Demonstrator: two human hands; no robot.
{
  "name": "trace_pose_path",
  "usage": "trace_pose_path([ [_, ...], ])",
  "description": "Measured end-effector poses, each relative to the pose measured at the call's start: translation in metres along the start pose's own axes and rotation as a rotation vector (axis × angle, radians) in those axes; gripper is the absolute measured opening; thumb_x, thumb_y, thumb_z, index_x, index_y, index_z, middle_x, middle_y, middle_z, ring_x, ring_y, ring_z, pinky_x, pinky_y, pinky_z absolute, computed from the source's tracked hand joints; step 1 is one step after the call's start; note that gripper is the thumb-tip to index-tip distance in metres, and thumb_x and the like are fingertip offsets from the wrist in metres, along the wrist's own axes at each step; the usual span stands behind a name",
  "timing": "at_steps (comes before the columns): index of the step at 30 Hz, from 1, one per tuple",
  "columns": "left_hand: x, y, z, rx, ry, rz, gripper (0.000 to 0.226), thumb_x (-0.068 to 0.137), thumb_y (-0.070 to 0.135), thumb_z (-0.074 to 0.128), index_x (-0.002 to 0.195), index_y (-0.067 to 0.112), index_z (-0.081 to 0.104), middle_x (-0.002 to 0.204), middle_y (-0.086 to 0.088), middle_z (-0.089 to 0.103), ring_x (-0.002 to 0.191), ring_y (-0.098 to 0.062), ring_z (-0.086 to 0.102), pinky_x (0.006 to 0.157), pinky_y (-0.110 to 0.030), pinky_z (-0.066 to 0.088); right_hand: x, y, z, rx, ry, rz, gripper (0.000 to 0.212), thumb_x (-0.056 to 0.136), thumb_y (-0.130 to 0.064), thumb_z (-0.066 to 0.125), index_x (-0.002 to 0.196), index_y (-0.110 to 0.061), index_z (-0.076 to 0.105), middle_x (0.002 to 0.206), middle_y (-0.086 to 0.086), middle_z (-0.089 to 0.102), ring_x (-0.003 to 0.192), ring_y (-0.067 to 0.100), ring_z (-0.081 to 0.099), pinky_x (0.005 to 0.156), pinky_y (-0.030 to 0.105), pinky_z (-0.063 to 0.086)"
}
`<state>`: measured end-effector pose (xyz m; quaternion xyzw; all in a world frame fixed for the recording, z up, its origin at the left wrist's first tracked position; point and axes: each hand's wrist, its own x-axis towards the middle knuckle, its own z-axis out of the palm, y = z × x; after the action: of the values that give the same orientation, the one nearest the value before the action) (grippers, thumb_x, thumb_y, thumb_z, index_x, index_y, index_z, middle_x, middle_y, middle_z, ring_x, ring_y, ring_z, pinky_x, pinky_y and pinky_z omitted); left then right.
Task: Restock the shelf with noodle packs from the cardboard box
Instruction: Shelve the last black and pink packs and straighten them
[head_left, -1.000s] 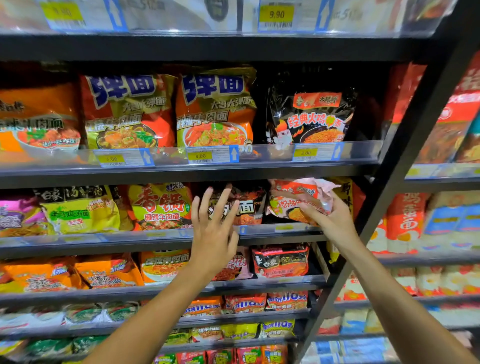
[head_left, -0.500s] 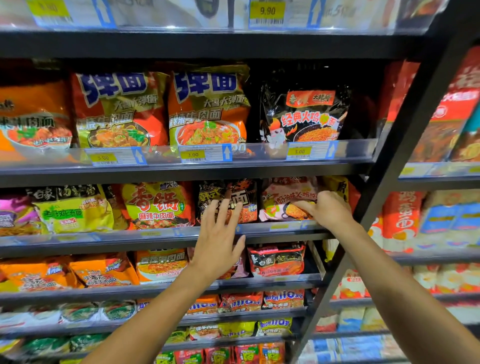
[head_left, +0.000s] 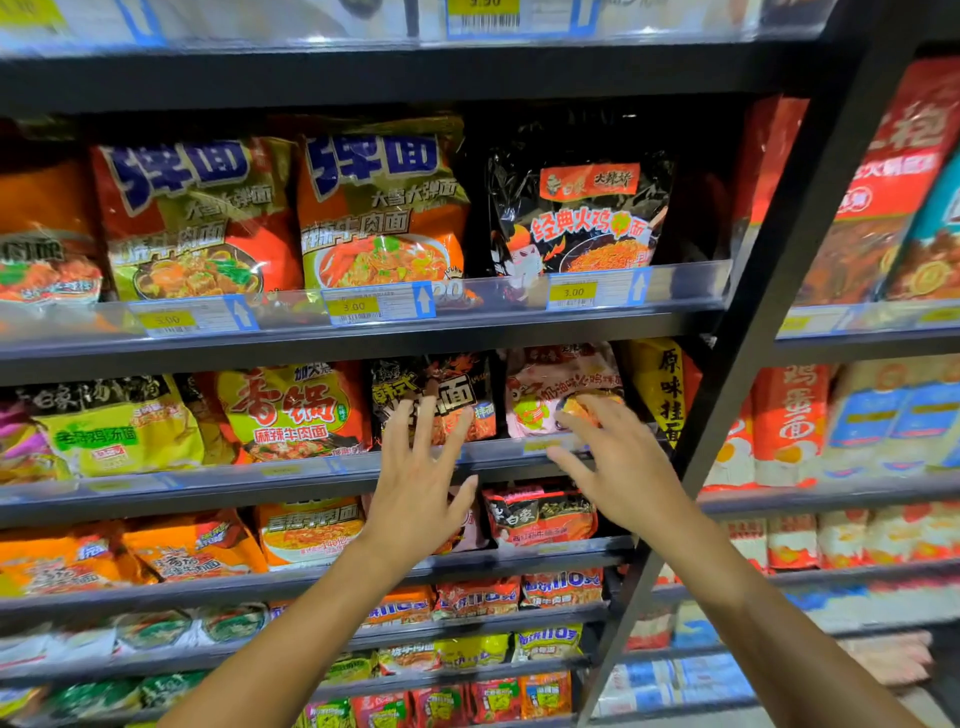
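Looked well stocked across the frame: orange and green packs (head_left: 291, 410) standing left of centre on the middle shelf (head_left: 291, 470), with fuller rows above and below. No cardboard box anywhere in view, so no telling how many packs were left to put out.

At centre, left grip (head_left: 421, 483) spread flat, fingers (head_left: 423, 415) apart and raised against the face of a black pack (head_left: 434, 384). Holding nothing; seemingly only steadying or pressing that pack back, though actual contact could not be told for sure.

Just right of centre, a pale pink pack (head_left: 561, 382) standing upright on the same shelf, between the black pack and a yellow pack (head_left: 665, 384) turned edge-on near the dark upright post (head_left: 779, 291). Judged to be the pack now being shelved, and already seated in its slot.

Right grip (head_left: 613, 462) loosely curled and mostly open in front of the pink pack's lower right corner, fingertips (head_left: 587, 410) at or touching its lower edge, thumb down by the shelf lip. Not closed around anything. Pack sat above and slightly left of that grip, behind the fingers rather than between them.

Judged as one pack placed and only tidying left for it; more left to do only if the unseen box held more.
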<state>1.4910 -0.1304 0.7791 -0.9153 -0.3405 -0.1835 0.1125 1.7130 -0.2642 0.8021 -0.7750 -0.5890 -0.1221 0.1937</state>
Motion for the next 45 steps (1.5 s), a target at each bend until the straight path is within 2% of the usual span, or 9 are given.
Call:
trace_pose_path([
  [3, 0.0, -0.002, -0.001, 0.022, -0.014, 0.0, 0.075, 0.096, 0.06, 0.034, 0.159, 0.027, 0.01, 0.16, -0.022, 0.018, 0.148, -0.046, 0.009, 0.119, -0.057, 0.016, 0.001, -0.003, 0.0, -0.028, -0.083, -0.003, 0.058, 0.1, -0.06, 0.035, 0.145, -0.027, 0.048, 0.152, 0.004, 0.039, 0.141, 0.028, 0.032, 0.11, 0.045, 0.04],
  [7, 0.008, -0.009, -0.007, 0.011, -0.018, -0.005, 0.069, 0.095, 0.06, 0.032, 0.155, 0.026, 0.029, 0.15, -0.024, 0.034, 0.138, -0.049, 0.025, 0.113, -0.058, 0.031, 0.011, -0.011, -0.004, -0.046, -0.202, 0.034, 0.064, 0.1, -0.063, 0.027, 0.155, -0.03, 0.03, 0.16, 0.009, 0.025, 0.147, 0.03, 0.018, 0.11, 0.046, 0.036],
  [10, 0.011, -0.012, -0.01, -0.021, -0.03, -0.016, 0.065, 0.096, 0.058, 0.034, 0.154, 0.028, 0.033, 0.147, -0.022, 0.033, 0.135, -0.047, 0.027, 0.11, -0.058, 0.035, 0.018, -0.016, -0.005, -0.089, -0.268, 0.039, 0.066, 0.1, -0.063, 0.027, 0.156, -0.03, 0.025, 0.16, 0.012, 0.022, 0.147, 0.035, 0.015, 0.111, 0.046, 0.034],
  [15, 0.002, -0.017, -0.014, -0.133, 0.025, 0.02, 0.056, 0.097, 0.05, 0.042, 0.148, 0.029, 0.04, 0.152, -0.008, 0.031, 0.138, -0.036, 0.026, 0.112, -0.052, 0.033, 0.011, -0.01, -0.001, 0.015, -0.091, -0.021, 0.054, 0.099, -0.059, 0.039, 0.141, -0.025, 0.051, 0.147, 0.005, 0.04, 0.138, 0.025, 0.031, 0.104, 0.042, 0.045],
  [19, -0.007, -0.016, -0.014, -0.169, 0.043, 0.011, 0.064, 0.098, 0.049, 0.045, 0.154, 0.025, 0.028, 0.157, -0.004, 0.024, 0.142, -0.033, 0.022, 0.115, -0.051, 0.03, 0.007, -0.006, 0.005, 0.005, -0.034, -0.069, 0.049, 0.099, -0.057, 0.045, 0.134, -0.026, 0.057, 0.142, 0.001, 0.046, 0.135, 0.022, 0.037, 0.1, 0.039, 0.046],
  [24, -0.011, -0.018, -0.016, -0.226, 0.102, -0.107, 0.058, 0.098, 0.045, 0.05, 0.151, 0.026, 0.036, 0.161, -0.008, 0.016, 0.146, -0.034, 0.015, 0.115, -0.053, 0.028, 0.01, -0.017, 0.001, 0.094, 0.009, -0.114, 0.05, 0.099, -0.053, 0.045, 0.14, -0.025, 0.05, 0.146, -0.002, 0.044, 0.138, 0.019, 0.036, 0.111, 0.039, 0.039],
  [32, -0.018, -0.02, -0.011, -0.21, 0.055, -0.107, 0.056, 0.099, 0.047, 0.048, 0.151, 0.03, 0.035, 0.163, 0.0, 0.013, 0.147, -0.039, 0.008, 0.11, -0.058, 0.037, 0.018, -0.041, 0.014, 0.18, -0.071, -0.138, 0.056, 0.101, -0.056, 0.041, 0.15, -0.029, 0.037, 0.153, -0.002, 0.039, 0.142, 0.02, 0.031, 0.114, 0.043, 0.035],
  [35, -0.016, -0.018, -0.011, -0.187, 0.038, -0.153, 0.058, 0.099, 0.052, 0.043, 0.153, 0.033, 0.031, 0.164, 0.001, 0.013, 0.147, -0.044, 0.008, 0.112, -0.061, 0.03, 0.025, -0.058, 0.017, 0.187, -0.116, -0.14, 0.061, 0.1, -0.058, 0.039, 0.155, -0.032, 0.029, 0.155, 0.001, 0.039, 0.145, 0.023, 0.026, 0.117, 0.045, 0.031],
  [45, -0.012, -0.018, -0.024, -0.242, 0.072, -0.151, 0.058, 0.098, 0.051, 0.044, 0.151, 0.027, 0.037, 0.159, -0.001, 0.022, 0.138, -0.029, 0.027, 0.104, -0.044, 0.043, 0.03, -0.075, 0.03, 0.201, -0.146, -0.121, 0.068, 0.1, -0.06, 0.034, 0.158, -0.026, 0.021, 0.137, 0.005, 0.05, 0.139, 0.022, 0.028, 0.114, 0.039, 0.033],
])
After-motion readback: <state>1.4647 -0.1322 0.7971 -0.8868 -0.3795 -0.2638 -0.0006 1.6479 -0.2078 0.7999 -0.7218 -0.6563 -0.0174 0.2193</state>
